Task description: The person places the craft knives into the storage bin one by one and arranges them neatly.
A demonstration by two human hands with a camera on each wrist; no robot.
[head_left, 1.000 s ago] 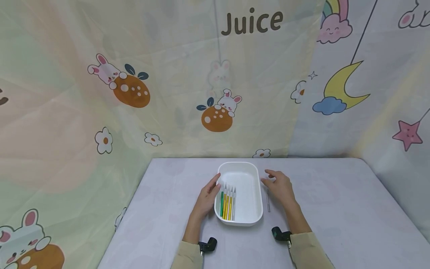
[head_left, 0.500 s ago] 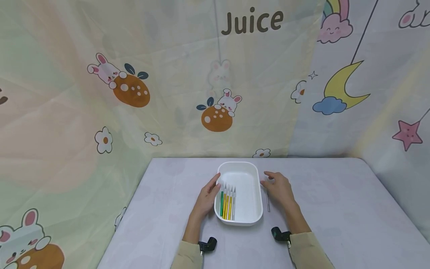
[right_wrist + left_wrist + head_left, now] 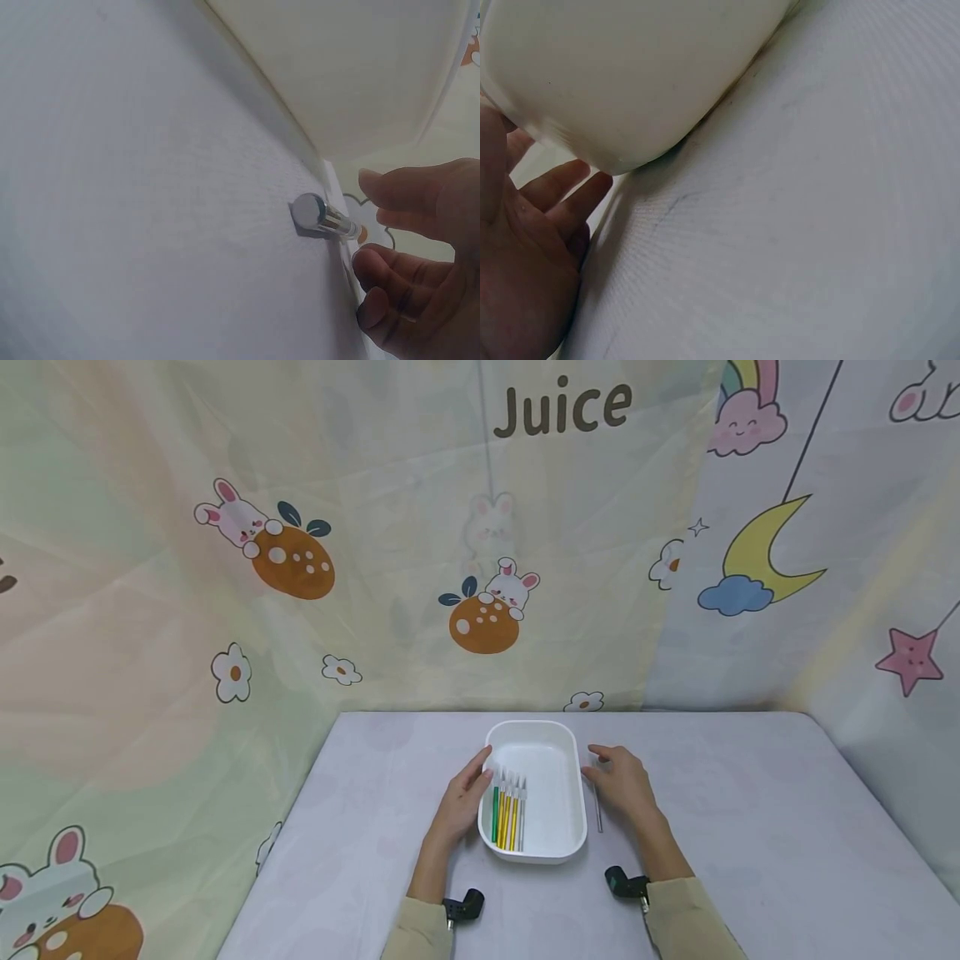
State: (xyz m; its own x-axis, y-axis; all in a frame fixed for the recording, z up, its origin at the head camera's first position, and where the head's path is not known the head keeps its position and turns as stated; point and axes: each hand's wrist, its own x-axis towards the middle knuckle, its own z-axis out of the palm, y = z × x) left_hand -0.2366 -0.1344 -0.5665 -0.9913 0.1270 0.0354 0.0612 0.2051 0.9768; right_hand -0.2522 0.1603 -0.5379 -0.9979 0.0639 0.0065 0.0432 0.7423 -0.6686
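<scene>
A white rectangular tray (image 3: 555, 810) sits on the table. Along its left inner side lie several slim pen-like tools (image 3: 509, 814) with green, yellow and silver handles and pale, pointed ends. My left hand (image 3: 459, 806) is at the tray's left side, thumb and index finger touching its rim; in the left wrist view, loosely bent fingers (image 3: 559, 187) are by the tray's outer wall. One more silver pen-like tool (image 3: 599, 810) lies right of the tray. My right hand (image 3: 624, 781) hovers over its far end, thumb and fingers apart; the right wrist view shows its round silver butt (image 3: 308, 211).
A pale cloth covers the table (image 3: 750, 827). Behind it hangs a printed curtain (image 3: 375, 568) with rabbits, flowers and a moon. Black wrist cameras are strapped at both sleeves, the left camera (image 3: 465, 906) and the right camera (image 3: 626, 882).
My right hand has lowered slightly, its fingertips shifting a little nearer to me beside the tray. The left hand, tray and tools keep their places.
</scene>
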